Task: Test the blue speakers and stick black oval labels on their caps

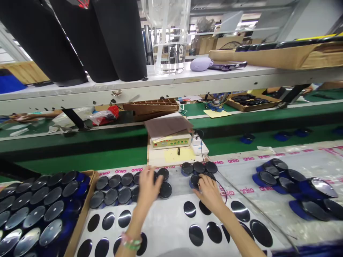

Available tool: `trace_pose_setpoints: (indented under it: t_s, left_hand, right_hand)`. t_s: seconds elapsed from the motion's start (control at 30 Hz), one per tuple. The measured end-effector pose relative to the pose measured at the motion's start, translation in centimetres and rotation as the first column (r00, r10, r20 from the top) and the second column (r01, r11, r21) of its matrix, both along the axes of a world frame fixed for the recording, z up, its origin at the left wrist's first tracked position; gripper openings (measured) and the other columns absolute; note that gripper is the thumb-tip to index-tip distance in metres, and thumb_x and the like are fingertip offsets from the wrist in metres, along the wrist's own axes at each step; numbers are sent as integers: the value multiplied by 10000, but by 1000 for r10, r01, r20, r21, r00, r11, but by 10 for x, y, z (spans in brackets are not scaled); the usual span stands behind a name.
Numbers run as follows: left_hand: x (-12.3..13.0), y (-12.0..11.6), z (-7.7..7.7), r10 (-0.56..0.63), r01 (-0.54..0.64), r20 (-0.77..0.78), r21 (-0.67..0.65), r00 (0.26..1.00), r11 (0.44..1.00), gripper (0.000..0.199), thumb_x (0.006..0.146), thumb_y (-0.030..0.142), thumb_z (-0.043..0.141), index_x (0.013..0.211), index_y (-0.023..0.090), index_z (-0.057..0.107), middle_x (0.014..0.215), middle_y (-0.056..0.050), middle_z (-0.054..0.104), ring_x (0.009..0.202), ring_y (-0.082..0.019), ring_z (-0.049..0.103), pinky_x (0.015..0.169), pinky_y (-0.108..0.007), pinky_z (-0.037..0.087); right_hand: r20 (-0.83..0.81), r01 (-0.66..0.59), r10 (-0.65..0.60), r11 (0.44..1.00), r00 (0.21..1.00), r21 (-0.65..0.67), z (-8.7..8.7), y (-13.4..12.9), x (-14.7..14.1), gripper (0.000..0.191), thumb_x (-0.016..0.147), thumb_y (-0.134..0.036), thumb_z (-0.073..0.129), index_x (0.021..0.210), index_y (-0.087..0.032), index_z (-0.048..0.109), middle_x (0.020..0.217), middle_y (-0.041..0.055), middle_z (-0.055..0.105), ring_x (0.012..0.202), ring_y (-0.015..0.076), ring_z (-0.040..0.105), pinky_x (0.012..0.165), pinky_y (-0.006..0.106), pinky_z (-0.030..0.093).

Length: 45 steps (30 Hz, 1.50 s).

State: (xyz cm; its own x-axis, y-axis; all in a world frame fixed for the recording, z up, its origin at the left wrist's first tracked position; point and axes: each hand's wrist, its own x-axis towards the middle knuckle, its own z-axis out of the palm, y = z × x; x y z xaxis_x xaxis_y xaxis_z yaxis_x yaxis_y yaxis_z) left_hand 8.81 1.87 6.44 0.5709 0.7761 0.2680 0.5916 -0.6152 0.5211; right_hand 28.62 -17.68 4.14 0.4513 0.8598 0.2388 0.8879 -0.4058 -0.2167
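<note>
My left hand is over two rows of round blue parts with glossy black tops, its thumb apart from its fingers. It covers some of them; one black-topped part stands just right of the thumb. My right hand has its thumb and fingers around the right side of another round black-topped blue part; its fingertips are partly hidden. Behind that part stand several more, including a black-topped part. Nearer me, flat black discs lie in rows on a white sheet.
A cardboard box full of black-topped parts stands at left. More blue parts are grouped at right. A thin cable crosses the plastic covering. Behind are an instrument box, a green belt and a shelf.
</note>
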Motion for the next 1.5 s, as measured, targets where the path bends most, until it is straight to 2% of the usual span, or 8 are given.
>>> trace_pose_setpoints:
  t_s: [0.1, 0.27, 0.47, 0.77, 1.0, 1.13, 1.33, 1.5]
  left_hand:
    - [75, -26, -12, -339, 337, -14, -89, 941, 937, 570, 761, 235, 633, 1295, 312, 450, 1404, -37, 402, 1288, -232, 371, 1056, -372, 326]
    - [132, -22, -32, -562, 552, 19, -219, 827, 805, 701, 747, 281, 692, 1359, 191, 361, 1419, -133, 372, 1278, -306, 382, 1030, -489, 345]
    - [122, -22, -30, -584, 593, 124, -272, 803, 758, 445, 846, 342, 596, 1238, 172, 470, 1234, -97, 521, 1108, -253, 524, 933, -484, 434]
    - [119, -39, -22, -522, 548, 178, -369, 834, 751, 733, 692, 98, 647, 1349, 181, 333, 1383, -164, 400, 1292, -316, 373, 1059, -505, 311]
    - [91, -73, 12, -722, 753, 253, -378, 644, 539, 909, 628, 245, 745, 1411, 246, 283, 1500, -85, 252, 1357, -253, 295, 1108, -386, 304]
    - [84, -76, 14, -709, 733, 233, -383, 666, 562, 839, 646, 309, 751, 1380, 228, 352, 1428, -93, 391, 1306, -261, 373, 1103, -418, 313]
    - [112, -44, -5, -575, 582, 136, -349, 807, 734, 605, 748, 115, 608, 1312, 232, 425, 1433, -98, 332, 1338, -280, 284, 1114, -483, 238]
    - [134, -36, -18, -637, 602, 38, -373, 770, 706, 487, 820, 288, 622, 1264, 179, 456, 1311, -111, 468, 1204, -281, 449, 997, -512, 371]
  right_hand:
    - [50, 32, -31, 999, 998, -28, -5, 10, -4, 124, 780, -207, 610, 868, -161, 536, 1181, 178, 559, 1091, 350, 466, 866, 459, 380]
    - [71, 91, -88, 995, 994, -46, -3, 5, -9, 140, 749, -173, 613, 881, -146, 575, 1141, 154, 578, 1032, 321, 474, 851, 429, 375]
    - [28, 180, -179, 983, 983, -32, -4, 4, -19, 140, 756, -146, 583, 896, -139, 588, 1201, 170, 551, 1034, 342, 462, 803, 448, 376]
    - [-208, 115, -96, 990, 973, 85, 12, -3, -3, 190, 762, -252, 630, 708, -203, 455, 1104, 99, 584, 981, 270, 517, 805, 411, 422]
    - [-393, 134, -44, 969, 918, 206, 42, -30, -12, 118, 835, -308, 508, 798, -215, 447, 1047, 54, 572, 747, 132, 548, 658, 263, 478]
    - [-411, 124, -36, 974, 911, 189, 40, -28, -19, 122, 830, -279, 509, 775, -216, 420, 1139, 70, 542, 828, 142, 563, 701, 265, 478]
    - [-304, 85, -64, 995, 951, 58, 18, -11, -19, 142, 721, -153, 603, 741, -206, 474, 1181, 95, 561, 1112, 290, 477, 890, 414, 400]
    - [-222, 273, -280, 960, 934, -59, 21, -7, 3, 163, 870, -314, 504, 780, -179, 520, 932, 102, 600, 919, 252, 558, 761, 371, 441]
